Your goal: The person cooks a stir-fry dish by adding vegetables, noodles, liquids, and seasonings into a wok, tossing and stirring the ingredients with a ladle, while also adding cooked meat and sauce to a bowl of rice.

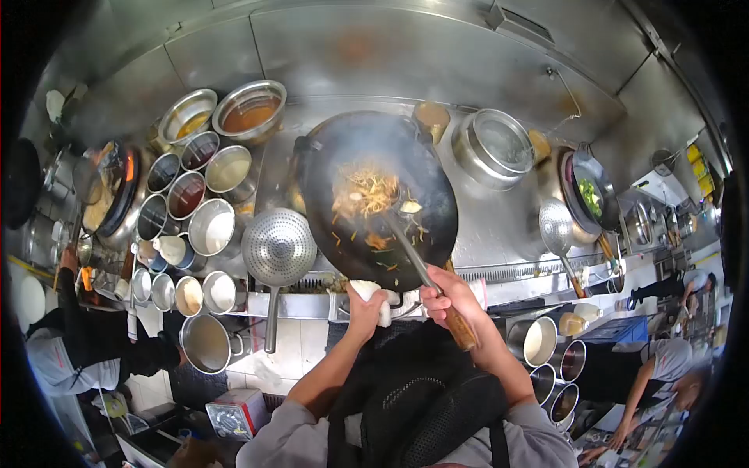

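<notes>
Noodles with bits of vegetable (367,191) lie in a big dark wok (437,226), and steam rises from them. My right hand (456,300) is closed round the wooden handle of a long metal ladle (417,259); the ladle's head is partly buried in the noodles. At the wok's near edge, my left hand (364,312) grips a folded white cloth (364,289). The cloth sits against the wok's rim, and whatever handle is under it is hidden. A perforated strainer (279,248) lies left of the wok, its handle pointing toward me.
Several metal pots of sauces (187,195) crowd the left side, with two wide bowls (250,113) behind. Right stand a large pot (493,148), another strainer (556,226) and a wok with greens (591,195). Co-workers (663,366) (78,351) stand on both sides.
</notes>
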A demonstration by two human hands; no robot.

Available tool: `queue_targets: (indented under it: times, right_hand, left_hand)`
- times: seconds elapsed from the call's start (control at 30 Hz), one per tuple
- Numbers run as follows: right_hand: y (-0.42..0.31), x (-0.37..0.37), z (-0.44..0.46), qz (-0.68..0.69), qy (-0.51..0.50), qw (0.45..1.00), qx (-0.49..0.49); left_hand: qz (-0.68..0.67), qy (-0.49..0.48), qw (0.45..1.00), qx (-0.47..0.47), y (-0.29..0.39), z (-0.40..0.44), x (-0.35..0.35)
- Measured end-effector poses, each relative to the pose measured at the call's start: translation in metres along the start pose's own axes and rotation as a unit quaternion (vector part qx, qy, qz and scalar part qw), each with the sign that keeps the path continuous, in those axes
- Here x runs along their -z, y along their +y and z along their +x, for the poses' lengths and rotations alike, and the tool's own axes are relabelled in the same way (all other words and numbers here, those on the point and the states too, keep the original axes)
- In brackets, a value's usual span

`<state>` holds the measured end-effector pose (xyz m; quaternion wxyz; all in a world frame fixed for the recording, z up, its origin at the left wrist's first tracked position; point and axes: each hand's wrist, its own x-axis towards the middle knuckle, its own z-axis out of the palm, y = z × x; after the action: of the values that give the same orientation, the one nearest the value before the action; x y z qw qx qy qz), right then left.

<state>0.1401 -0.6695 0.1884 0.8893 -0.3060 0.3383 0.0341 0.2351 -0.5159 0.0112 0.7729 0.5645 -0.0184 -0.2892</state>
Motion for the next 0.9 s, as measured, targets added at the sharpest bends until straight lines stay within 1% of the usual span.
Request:
queue_targets:
  times: [0.03, 0.07, 0.1, 0.17, 0.2, 0.23, 0.27, 0.3, 0.37, 0.43, 0.5, 0.53, 0.57, 0.63, 0.67, 0.7, 0.77, 0.8, 0.83, 0.9]
  right_hand:
    - [0.000, 0.003, -0.003, -0.003, 0.003, 1.000, -0.005]
    - [0.002, 0.007, -0.007, 0.018, 0.000, 1.000, -0.025]
    - [0.003, 0.011, -0.011, 0.040, -0.004, 0.998, -0.045]
    - [0.002, 0.016, -0.017, 0.035, -0.004, 0.998, -0.059]
    - [0.000, 0.016, -0.021, 0.030, -0.005, 0.997, -0.065]
    - [-0.003, 0.013, -0.025, 0.025, -0.008, 0.997, -0.068]
    - [-0.003, 0.006, -0.027, 0.032, 0.010, 0.999, -0.036]
    - [-0.007, 0.005, -0.029, 0.030, 0.007, 0.999, -0.030]
    - [-0.012, 0.007, -0.029, -0.010, 0.002, 1.000, -0.012]
    - [-0.014, 0.017, -0.032, 0.013, 0.003, 1.000, -0.007]
    - [-0.018, 0.031, -0.046, -0.061, -0.026, 0.997, 0.040]
    - [-0.013, 0.053, -0.042, -0.142, -0.024, 0.988, 0.055]
    - [-0.001, 0.069, -0.043, -0.141, -0.026, 0.988, 0.059]
    - [-0.008, 0.075, -0.044, -0.165, -0.006, 0.986, 0.032]
    - [-0.019, 0.077, -0.046, -0.119, -0.042, 0.992, 0.031]
    - [-0.028, 0.077, -0.046, -0.114, -0.050, 0.992, 0.025]
    - [-0.037, 0.080, -0.046, -0.027, -0.074, 0.997, -0.008]
    - [-0.034, 0.085, -0.045, 0.025, -0.081, 0.996, -0.026]
    - [-0.030, 0.083, -0.047, 0.029, -0.075, 0.996, -0.029]
    - [-0.017, 0.078, -0.050, 0.033, -0.053, 0.998, -0.026]
  left_hand:
    - [-0.057, -0.006, 0.998, 0.020, -0.002, -0.002, -0.001]
    - [-0.065, 0.009, 0.997, 0.051, -0.008, -0.003, 0.000]
    - [-0.067, 0.013, 0.996, 0.055, -0.005, -0.004, 0.001]
    - [-0.070, -0.022, 0.984, 0.164, 0.002, 0.000, 0.006]
    - [-0.062, -0.026, 0.982, 0.178, 0.011, 0.003, 0.005]
    - [-0.061, -0.025, 0.982, 0.179, 0.007, 0.006, 0.009]
    - [-0.056, -0.039, 0.981, 0.184, 0.000, 0.014, 0.011]
    - [-0.050, -0.054, 0.980, 0.187, 0.002, 0.020, 0.008]
    - [-0.046, -0.048, 0.984, 0.165, 0.004, 0.025, -0.001]
    - [-0.059, -0.037, 0.977, 0.201, -0.003, 0.034, -0.001]
    - [-0.046, -0.046, 0.973, 0.222, -0.006, 0.041, 0.000]
    - [-0.037, -0.054, 0.969, 0.240, -0.005, 0.044, 0.001]
    - [-0.034, -0.055, 0.969, 0.237, -0.009, 0.044, 0.004]
    - [-0.091, -0.049, 0.965, 0.242, -0.015, 0.051, -0.004]
    - [-0.116, -0.044, 0.962, 0.243, -0.018, 0.052, -0.006]
    - [-0.110, -0.035, 0.963, 0.242, -0.020, 0.053, -0.003]
    - [-0.082, -0.027, 0.982, 0.170, -0.027, 0.056, 0.003]
    - [-0.103, 0.005, 0.980, 0.172, -0.016, 0.051, -0.005]
    - [-0.094, 0.001, 0.981, 0.168, -0.008, 0.048, -0.004]
    - [-0.118, -0.016, 0.972, 0.202, -0.003, 0.047, 0.009]
